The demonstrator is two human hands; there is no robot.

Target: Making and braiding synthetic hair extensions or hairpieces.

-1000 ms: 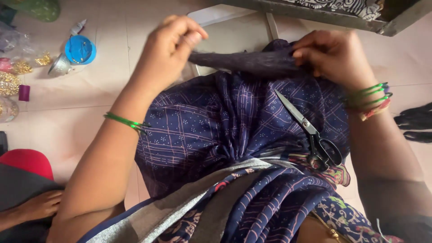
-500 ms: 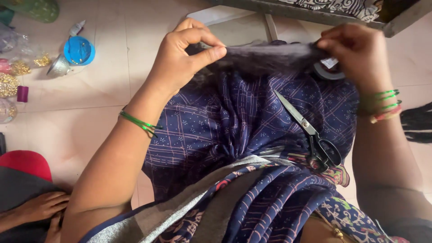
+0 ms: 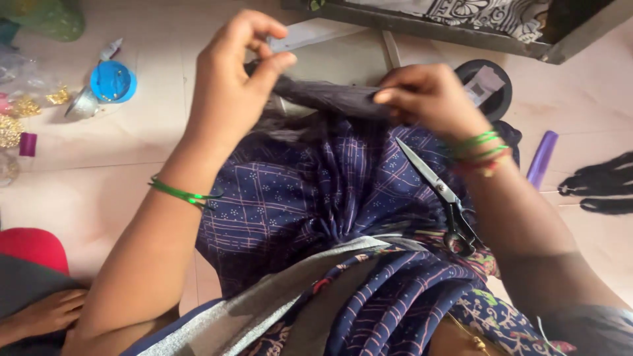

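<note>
- A blue round lid (image 3: 113, 81) lies on the floor at the far left, with a small silver cup (image 3: 82, 105) just beside it and gold trinkets (image 3: 26, 109) further left.
- The left hand (image 3: 232, 86) is raised, thumb and forefinger pinching one end of a dark rolled strip of cloth (image 3: 330, 97).
- That strip runs level between both hands, above the lap draped in navy patterned fabric (image 3: 310, 198).
- The right hand (image 3: 432, 99) pinches the strip's other end with its fingertips closed; green and red bangles (image 3: 480, 150) ring its wrist.
- Scissors (image 3: 438, 194) rest on the lap, blades shut, below the right wrist.
- A purple comb (image 3: 542, 158) lies on the floor at right, near a dark hair bundle (image 3: 600, 184).
</note>
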